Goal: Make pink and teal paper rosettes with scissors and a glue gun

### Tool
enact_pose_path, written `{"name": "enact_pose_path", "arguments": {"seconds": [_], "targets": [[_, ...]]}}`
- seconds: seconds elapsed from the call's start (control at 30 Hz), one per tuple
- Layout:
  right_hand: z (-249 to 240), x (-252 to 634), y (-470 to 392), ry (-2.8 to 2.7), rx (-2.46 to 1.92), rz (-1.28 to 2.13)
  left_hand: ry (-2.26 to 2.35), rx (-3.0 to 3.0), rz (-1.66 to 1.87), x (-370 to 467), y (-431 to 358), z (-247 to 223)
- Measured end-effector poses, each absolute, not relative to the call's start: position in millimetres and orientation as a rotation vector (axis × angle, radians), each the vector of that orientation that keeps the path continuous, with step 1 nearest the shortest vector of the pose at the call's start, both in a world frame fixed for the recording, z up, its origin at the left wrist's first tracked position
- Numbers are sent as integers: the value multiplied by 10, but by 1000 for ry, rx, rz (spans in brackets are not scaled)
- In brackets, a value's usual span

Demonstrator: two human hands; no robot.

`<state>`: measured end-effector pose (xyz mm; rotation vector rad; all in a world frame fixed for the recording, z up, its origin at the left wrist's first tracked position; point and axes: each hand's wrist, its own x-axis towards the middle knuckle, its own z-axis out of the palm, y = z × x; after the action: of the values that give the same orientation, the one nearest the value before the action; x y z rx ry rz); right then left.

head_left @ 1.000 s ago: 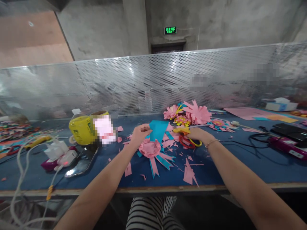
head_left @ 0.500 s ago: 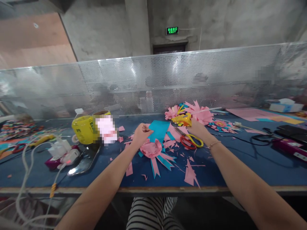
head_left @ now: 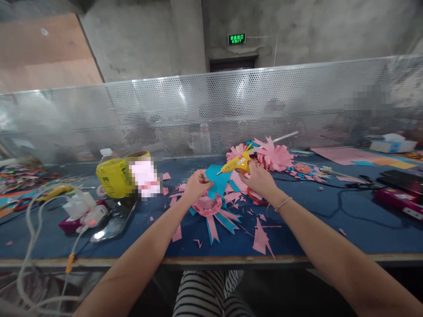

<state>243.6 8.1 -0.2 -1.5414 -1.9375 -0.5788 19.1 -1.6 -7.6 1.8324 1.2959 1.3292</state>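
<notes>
My right hand [head_left: 261,178] is wrapped round a yellow hot glue gun [head_left: 238,164], its nozzle pointing left over a blue sheet of paper [head_left: 214,181]. A pale glue stick [head_left: 287,136] juts from the gun's back. My left hand [head_left: 197,187] is closed in a pinch at the blue paper's left edge; what its fingertips hold is too small to make out. Just below lies a round pink paper rosette [head_left: 207,206] with pink and blue ribbon tails [head_left: 222,223]. Scissors with a red handle [head_left: 258,197] lie partly hidden under my right hand.
Pink scraps [head_left: 261,237] litter the table around the rosette. Fringed pink paper flowers [head_left: 276,154] stand behind. To the left are a yellow-labelled bottle [head_left: 114,178], a phone [head_left: 117,220] and a power strip with cables [head_left: 87,213]. A perforated metal screen [head_left: 185,114] borders the back.
My right hand has lifted the glue gun and brought it left, its nozzle now over the blue paper. The scissors are now mostly covered. My left hand stays nearly in place.
</notes>
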Motion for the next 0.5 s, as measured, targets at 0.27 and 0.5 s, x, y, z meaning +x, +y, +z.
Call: {"name": "enact_pose_path", "arguments": {"seconds": [0.27,0.5], "targets": [[-17,2449,114,-2017,-1522,-596,1273,1805,1299,208,-27,-60],[1,2453,104,-2014,-1550,-562,1247,1803,1340,201,-20,-59]]}}
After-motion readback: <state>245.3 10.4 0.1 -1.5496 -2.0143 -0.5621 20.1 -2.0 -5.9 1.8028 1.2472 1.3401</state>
